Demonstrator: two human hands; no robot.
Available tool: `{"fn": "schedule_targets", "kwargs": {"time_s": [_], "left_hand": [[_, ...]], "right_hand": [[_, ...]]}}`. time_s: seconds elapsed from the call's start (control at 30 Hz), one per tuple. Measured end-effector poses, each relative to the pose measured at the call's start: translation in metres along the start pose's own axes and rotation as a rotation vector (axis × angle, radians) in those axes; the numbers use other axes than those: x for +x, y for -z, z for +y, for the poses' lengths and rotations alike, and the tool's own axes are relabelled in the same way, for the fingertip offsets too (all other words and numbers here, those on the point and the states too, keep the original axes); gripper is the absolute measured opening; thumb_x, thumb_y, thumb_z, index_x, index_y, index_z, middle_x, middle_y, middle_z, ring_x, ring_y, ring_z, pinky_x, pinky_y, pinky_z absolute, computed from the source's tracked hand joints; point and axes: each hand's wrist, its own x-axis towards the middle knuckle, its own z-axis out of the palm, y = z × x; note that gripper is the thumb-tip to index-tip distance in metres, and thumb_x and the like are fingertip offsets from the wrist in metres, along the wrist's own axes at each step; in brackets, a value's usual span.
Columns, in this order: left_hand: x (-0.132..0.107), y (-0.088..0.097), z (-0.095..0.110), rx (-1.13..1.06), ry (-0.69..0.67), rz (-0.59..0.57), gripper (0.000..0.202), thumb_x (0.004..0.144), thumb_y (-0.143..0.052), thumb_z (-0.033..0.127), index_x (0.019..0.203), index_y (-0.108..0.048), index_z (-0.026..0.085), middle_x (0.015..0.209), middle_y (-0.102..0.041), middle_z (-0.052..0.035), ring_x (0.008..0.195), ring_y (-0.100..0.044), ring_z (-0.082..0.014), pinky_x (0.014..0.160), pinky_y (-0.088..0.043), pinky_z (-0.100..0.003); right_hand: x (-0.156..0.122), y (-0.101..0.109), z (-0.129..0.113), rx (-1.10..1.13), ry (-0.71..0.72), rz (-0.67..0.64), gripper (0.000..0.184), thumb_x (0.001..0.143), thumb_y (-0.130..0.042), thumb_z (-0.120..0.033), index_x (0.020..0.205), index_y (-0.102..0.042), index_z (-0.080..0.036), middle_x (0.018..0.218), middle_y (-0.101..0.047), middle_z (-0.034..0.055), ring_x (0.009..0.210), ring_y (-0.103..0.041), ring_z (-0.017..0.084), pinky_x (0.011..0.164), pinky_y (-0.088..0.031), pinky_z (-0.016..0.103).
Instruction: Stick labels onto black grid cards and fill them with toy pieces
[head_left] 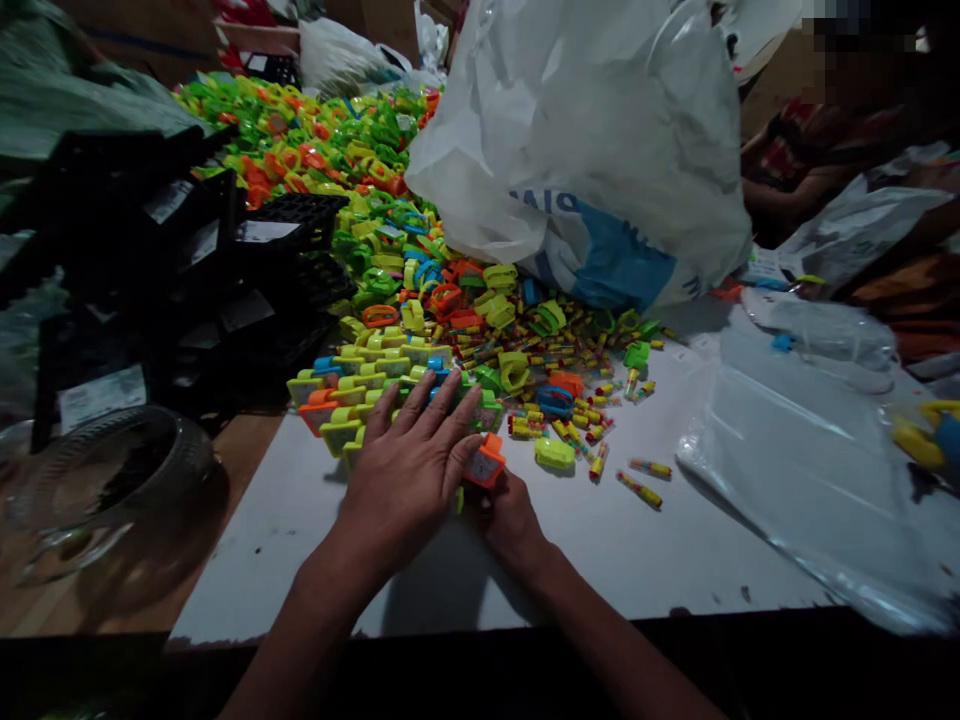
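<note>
Rows of plastic toy watches, mostly yellow-green with some orange and blue, stand close together on the white tabletop. My left hand lies over the right part of these rows, palm down with fingers spread. At its thumb is an orange toy watch with a pale face. My right hand is curled round the lower side of this orange watch, its fingertips partly hidden. Beyond both hands lie small candy-filled tubes with yellow and red labels, and a loose yellow-green toy watch.
A heap of bright toy watches rises at the back, beside a big white plastic bag. Black trays are stacked at left, above a clear glass bowl. Clear plastic bags lie at right. Another person's arm shows behind.
</note>
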Motion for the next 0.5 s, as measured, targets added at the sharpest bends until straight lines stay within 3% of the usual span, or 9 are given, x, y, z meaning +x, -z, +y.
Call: {"fn": "schedule_targets", "kwargs": {"time_s": [0.13, 0.23, 0.33, 0.4, 0.5], "left_hand": [[0.000, -0.001, 0.000, -0.005, 0.002, 0.012, 0.050, 0.099, -0.028, 0.045, 0.146, -0.032, 0.030, 0.156, -0.025, 0.0035, 0.147, -0.021, -0.0234, 0.119, -0.018, -0.051], [0.001, 0.000, 0.001, -0.012, -0.007, 0.013, 0.051, 0.099, -0.026, 0.047, 0.147, -0.032, 0.029, 0.156, -0.026, 0.0016, 0.146, -0.022, -0.0247, 0.118, -0.019, -0.052], [0.002, 0.000, 0.002, -0.004, -0.007, 0.024, 0.057, 0.096, -0.030, 0.053, 0.147, -0.032, 0.028, 0.156, -0.029, -0.0037, 0.145, -0.024, -0.0287, 0.117, -0.019, -0.056], [0.004, 0.001, 0.003, 0.008, -0.007, 0.034, 0.057, 0.094, -0.037, 0.055, 0.145, -0.035, 0.032, 0.155, -0.031, -0.0059, 0.145, -0.024, -0.0309, 0.116, -0.019, -0.058], [0.005, 0.001, 0.003, 0.020, -0.012, 0.041, 0.047, 0.095, -0.040, 0.047, 0.141, -0.040, 0.039, 0.155, -0.031, -0.0053, 0.145, -0.024, -0.0309, 0.116, -0.019, -0.058]], "right_hand": [[-0.004, 0.000, -0.007, 0.012, 0.030, 0.080, 0.023, 0.079, -0.045, -0.015, 0.093, -0.063, -0.015, 0.084, -0.065, 0.0062, 0.075, -0.060, 0.018, 0.071, -0.051, 0.029], [0.000, -0.003, -0.012, -0.056, 0.095, 0.080, 0.024, 0.088, -0.041, -0.023, 0.094, -0.063, -0.016, 0.084, -0.066, 0.0074, 0.073, -0.058, 0.018, 0.069, -0.050, 0.030], [0.004, -0.008, -0.014, -0.131, 0.157, 0.034, 0.033, 0.093, -0.033, -0.027, 0.096, -0.064, -0.017, 0.089, -0.067, 0.0094, 0.078, -0.059, 0.020, 0.072, -0.050, 0.032], [0.005, -0.008, -0.015, -0.157, 0.121, -0.002, 0.031, 0.092, -0.035, -0.024, 0.093, -0.065, -0.017, 0.086, -0.067, 0.0090, 0.076, -0.059, 0.020, 0.070, -0.050, 0.032], [0.005, 0.013, -0.015, -0.065, 0.045, -0.125, 0.021, 0.084, -0.046, -0.018, 0.084, -0.067, -0.018, 0.077, -0.065, 0.0041, 0.069, -0.059, 0.017, 0.065, -0.050, 0.028]]}}
